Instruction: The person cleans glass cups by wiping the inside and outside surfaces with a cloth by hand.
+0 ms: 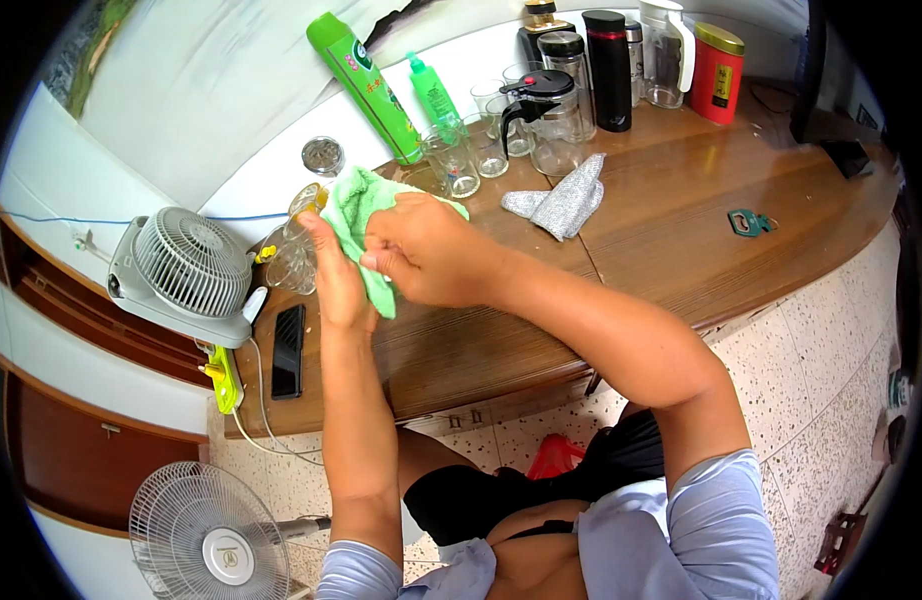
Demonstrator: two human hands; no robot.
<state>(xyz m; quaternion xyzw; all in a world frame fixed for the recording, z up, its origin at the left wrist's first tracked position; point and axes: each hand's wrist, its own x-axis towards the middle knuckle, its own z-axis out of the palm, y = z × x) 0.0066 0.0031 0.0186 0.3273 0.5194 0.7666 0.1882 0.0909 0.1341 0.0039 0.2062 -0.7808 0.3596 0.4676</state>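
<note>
A light-green cloth (357, 197) is bunched between my two hands above the left part of the table. My right hand (426, 250) is closed in a fist on the cloth, its thumb pressed against the folds. On the cloth's other side, my left hand (339, 272) grips it with the thumb up; its other fingers are hidden behind it. Whether something sits inside the cloth, I cannot tell. Just beyond the left thumb shows a yellowish clear glass piece (306, 199). Beside that hand is a clear glass vessel (292, 268), partly covered.
Drinking glasses (459, 172), a black-lidded glass pot (558, 130), a green spray can (366, 90) and a green pump bottle (433, 92) stand at the back. A grey cloth (564, 200) lies mid-table. A phone (288, 350) and a small fan (189, 262) are at left.
</note>
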